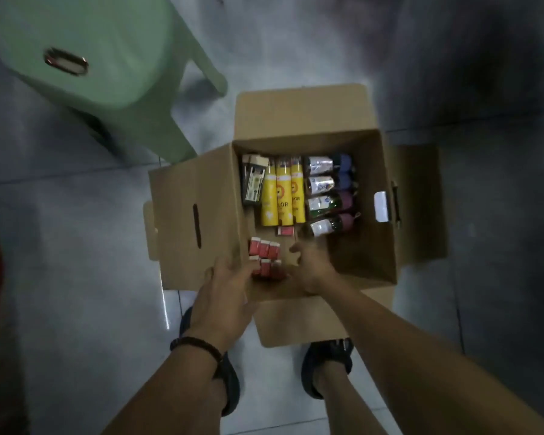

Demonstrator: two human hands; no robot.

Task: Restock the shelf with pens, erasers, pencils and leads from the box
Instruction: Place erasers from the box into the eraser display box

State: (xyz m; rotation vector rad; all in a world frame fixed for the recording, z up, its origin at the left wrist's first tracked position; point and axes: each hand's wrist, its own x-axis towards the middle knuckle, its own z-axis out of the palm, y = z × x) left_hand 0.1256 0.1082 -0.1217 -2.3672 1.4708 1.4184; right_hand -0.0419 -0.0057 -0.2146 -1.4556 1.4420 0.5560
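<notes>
Looking down from the head, we see our left hand (223,287) curled round the red eraser packs (264,254) in the near-left corner of the box (368,189); our right hand (311,265) hovers beside, grip unreadable. Lifted together, the loose packs could slip and scatter.

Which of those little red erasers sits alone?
The lone eraser at the yellow packs' near end; the other erasers are bunched by the left hand.

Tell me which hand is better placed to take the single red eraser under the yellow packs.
Right. The right hand looks free and lies nearest the single eraser; the left hand grips a cluster of red erasers.
</notes>
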